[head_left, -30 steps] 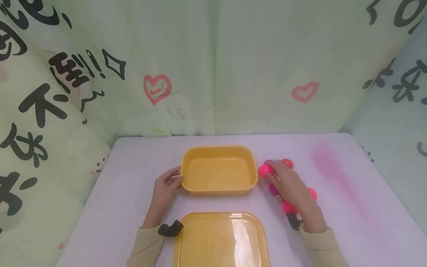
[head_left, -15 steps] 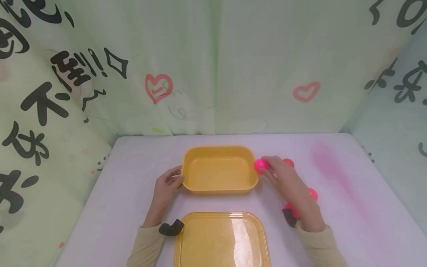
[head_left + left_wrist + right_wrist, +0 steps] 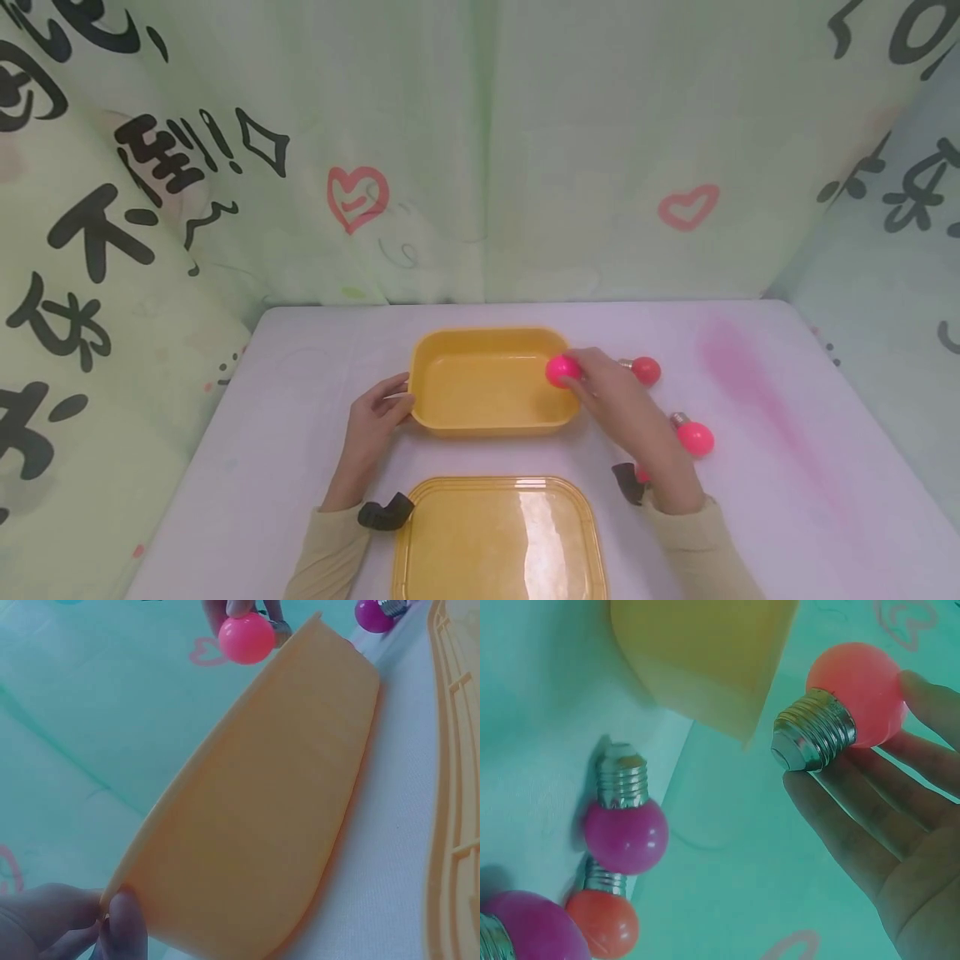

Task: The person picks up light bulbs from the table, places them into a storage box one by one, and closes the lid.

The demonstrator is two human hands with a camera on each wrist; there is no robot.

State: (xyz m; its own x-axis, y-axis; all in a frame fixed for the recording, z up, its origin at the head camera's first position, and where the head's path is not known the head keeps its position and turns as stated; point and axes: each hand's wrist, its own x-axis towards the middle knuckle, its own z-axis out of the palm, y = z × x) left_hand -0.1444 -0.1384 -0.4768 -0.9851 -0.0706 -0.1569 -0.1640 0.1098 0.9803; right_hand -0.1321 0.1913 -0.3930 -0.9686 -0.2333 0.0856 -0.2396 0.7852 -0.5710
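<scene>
A pink light bulb (image 3: 562, 372) is pinched by my right hand (image 3: 618, 408) over the right end of a yellow plastic box (image 3: 487, 427). The right wrist view shows the bulb (image 3: 859, 690) between thumb and fingers, its silver screw base pointing toward the box. My left hand (image 3: 378, 417) grips the box's left rim; in the left wrist view the fingers (image 3: 127, 922) pinch that edge. The bare floor of the box is visible. A yellow lid (image 3: 495, 542) lies flat on the near side of the box.
Right of the box lie a red bulb (image 3: 646, 371) and a pink bulb (image 3: 695, 438). Another pink bulb (image 3: 642, 473) is mostly hidden by the right wrist. Purple bulbs (image 3: 626, 836) show in the right wrist view. A curtain (image 3: 480, 150) closes off the table's back edge.
My right hand has lifted the pink bulb from among the other bulbs and carried it left over the box's rim. The left hand and box have stayed put.
</scene>
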